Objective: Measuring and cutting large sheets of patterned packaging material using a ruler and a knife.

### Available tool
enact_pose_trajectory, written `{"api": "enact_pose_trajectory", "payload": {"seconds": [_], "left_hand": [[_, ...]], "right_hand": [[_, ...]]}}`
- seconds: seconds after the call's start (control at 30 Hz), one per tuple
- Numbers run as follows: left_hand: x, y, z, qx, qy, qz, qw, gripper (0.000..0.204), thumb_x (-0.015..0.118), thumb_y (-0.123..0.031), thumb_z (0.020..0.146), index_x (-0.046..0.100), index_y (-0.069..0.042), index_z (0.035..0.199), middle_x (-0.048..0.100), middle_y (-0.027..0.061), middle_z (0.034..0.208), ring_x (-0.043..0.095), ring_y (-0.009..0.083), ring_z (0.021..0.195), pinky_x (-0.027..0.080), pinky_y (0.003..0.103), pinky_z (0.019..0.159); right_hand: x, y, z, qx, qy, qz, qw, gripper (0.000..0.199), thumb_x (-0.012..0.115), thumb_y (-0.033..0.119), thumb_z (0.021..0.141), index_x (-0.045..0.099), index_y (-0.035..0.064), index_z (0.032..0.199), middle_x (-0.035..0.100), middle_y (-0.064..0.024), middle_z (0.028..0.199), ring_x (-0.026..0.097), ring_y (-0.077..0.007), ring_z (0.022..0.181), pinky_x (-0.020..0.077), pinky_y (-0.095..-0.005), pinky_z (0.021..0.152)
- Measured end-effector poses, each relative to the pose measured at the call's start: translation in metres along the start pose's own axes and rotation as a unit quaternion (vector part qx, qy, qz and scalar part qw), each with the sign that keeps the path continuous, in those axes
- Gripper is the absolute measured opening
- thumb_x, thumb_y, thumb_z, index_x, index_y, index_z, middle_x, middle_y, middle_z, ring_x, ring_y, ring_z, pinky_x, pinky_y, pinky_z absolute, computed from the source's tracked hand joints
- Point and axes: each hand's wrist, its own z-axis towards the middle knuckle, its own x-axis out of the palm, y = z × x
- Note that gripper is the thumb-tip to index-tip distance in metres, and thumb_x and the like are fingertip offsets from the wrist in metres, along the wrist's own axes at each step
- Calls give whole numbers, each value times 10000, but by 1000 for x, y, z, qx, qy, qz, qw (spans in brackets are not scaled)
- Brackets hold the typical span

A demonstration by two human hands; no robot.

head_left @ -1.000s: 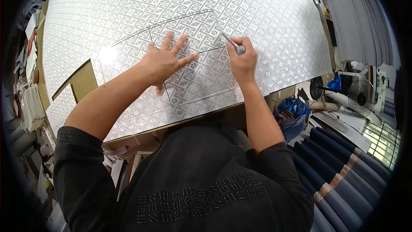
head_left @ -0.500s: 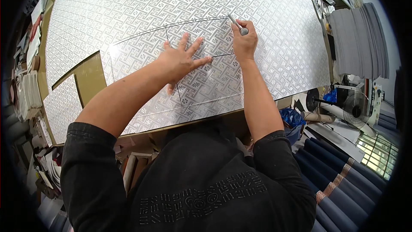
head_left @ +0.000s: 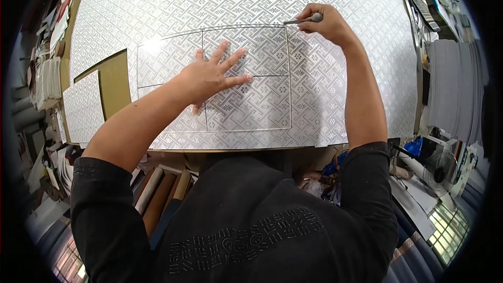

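Note:
A silvery white sheet (head_left: 346,89) with a woven-look geometric pattern covers the table. On it lies a flat rectangular panel (head_left: 267,110) with dark cross lines and pale edges. The same pattern shows within it; I cannot tell whether it is clear. My left hand (head_left: 212,76) rests flat on the panel, fingers spread, near the crossing of its lines. Between the fingers of my right hand (head_left: 319,20) is a slim grey tool (head_left: 303,21) with a rounded knob end. It lies nearly level, its thin tip at the panel's far right corner. The exact kind of tool is unclear.
A rectangular cutout at the left bares the tan tabletop (head_left: 114,81), with a smaller patterned piece (head_left: 84,104) beside it. Stacked grey sheets (head_left: 453,84) stand at the right, a fan (head_left: 439,173) below them. Rolls of material (head_left: 160,194) are under the table's near edge.
My right hand has turned and moved right, swinging the tool from steep to nearly level at the panel's corner. My left hand stays pressed on the panel. The whole view has shifted and turned slightly.

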Motion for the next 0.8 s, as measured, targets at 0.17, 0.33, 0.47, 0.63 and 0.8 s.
{"api": "enact_pose_trajectory", "payload": {"seconds": [0.17, 0.33, 0.47, 0.63, 0.8], "left_hand": [[-1, -2, 4, -10, 17, 18, 1000, 1544, 1035, -440, 407, 134, -484, 1660, -1, 124, 1769, 94, 485, 1591, 408, 689, 1170], [12, 9, 3, -7, 23, 15, 1000, 1550, 1040, -411, 385, 167, -449, 1666, -3, 154, 1763, 91, 501, 1588, 411, 679, 1175], [23, 13, -15, -33, -67, -54, 996, 1546, 1040, -386, 423, 124, -464, 1666, -22, 190, 1755, 111, 513, 1581, 440, 670, 1156], [20, 4, -30, -266, 1, -221, 938, 1438, 1032, -266, 514, 177, -497, 1646, -16, 216, 1751, 89, 534, 1579, 379, 717, 1164], [19, 5, -30, -279, 4, -337, 899, 1352, 983, -59, 575, 257, -501, 1627, -28, 241, 1744, 48, 553, 1576, 309, 752, 1177]], "right_hand": [[-1, 8, 26, -49, 95, -95, 990, 121, 781, 11, 901, 744, 21, 1016, 757, -73, 896, 717, -139, 840, 581, -281, 770], [77, 41, 56, -162, 120, -79, 976, 124, 788, 50, 891, 755, 52, 1011, 757, -50, 885, 704, -153, 842, 561, -317, 770], [90, 57, 62, -179, 122, -120, 969, 136, 796, 81, 886, 753, 54, 1012, 758, -50, 901, 694, -164, 832, 549, -330, 768], [86, 62, 56, -159, 123, -101, 974, 133, 798, 77, 884, 744, 40, 1000, 750, -47, 909, 681, -155, 839, 540, -324, 770], [92, 61, 51, -117, 121, -89, 982, 119, 795, 69, 893, 737, 32, 991, 738, -45, 894, 670, -133, 854, 532, -306, 772]]}}
